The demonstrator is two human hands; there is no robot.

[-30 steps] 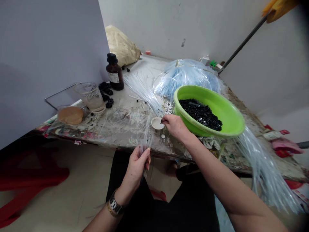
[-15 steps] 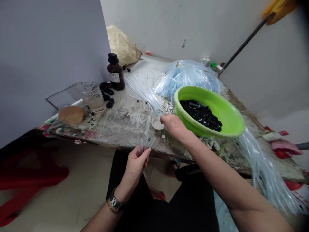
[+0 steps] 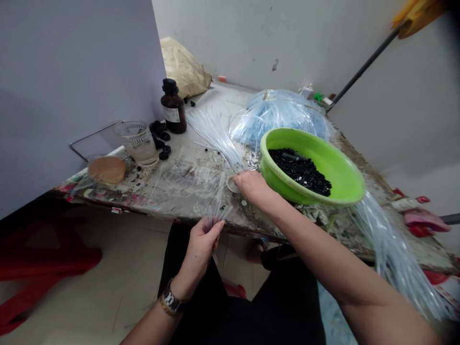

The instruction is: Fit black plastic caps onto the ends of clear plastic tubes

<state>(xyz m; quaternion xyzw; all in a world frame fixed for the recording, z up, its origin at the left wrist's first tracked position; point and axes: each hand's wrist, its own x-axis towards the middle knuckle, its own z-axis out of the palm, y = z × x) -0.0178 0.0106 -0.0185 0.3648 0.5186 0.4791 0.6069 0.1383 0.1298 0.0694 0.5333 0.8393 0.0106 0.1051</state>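
My left hand [image 3: 205,237] is closed round several thin clear plastic tubes [image 3: 216,211] at the table's front edge, their ends pointing up and away. Farther out, my right hand [image 3: 251,186] is over the right side of a small white shallow dish [image 3: 232,184], fingers drawn together and pointing down. What its fingertips hold, if anything, is hidden. Just beyond that hand lies a bundle of clear tubes [image 3: 219,136], its near end close to the fingers. Beside my right wrist stands a green basin [image 3: 347,184] holding many small black pieces [image 3: 300,170].
A brown bottle [image 3: 173,108], a glass cup [image 3: 140,146] and a round tan block [image 3: 107,170] stand on the left. Behind the basin is a large heap of bluish tubing [image 3: 283,115]. More tubing [image 3: 391,254] hangs over the table's right front edge.
My right hand has shifted slightly left, so that it covers more of the white dish. My left hand stays in place with the tubes.
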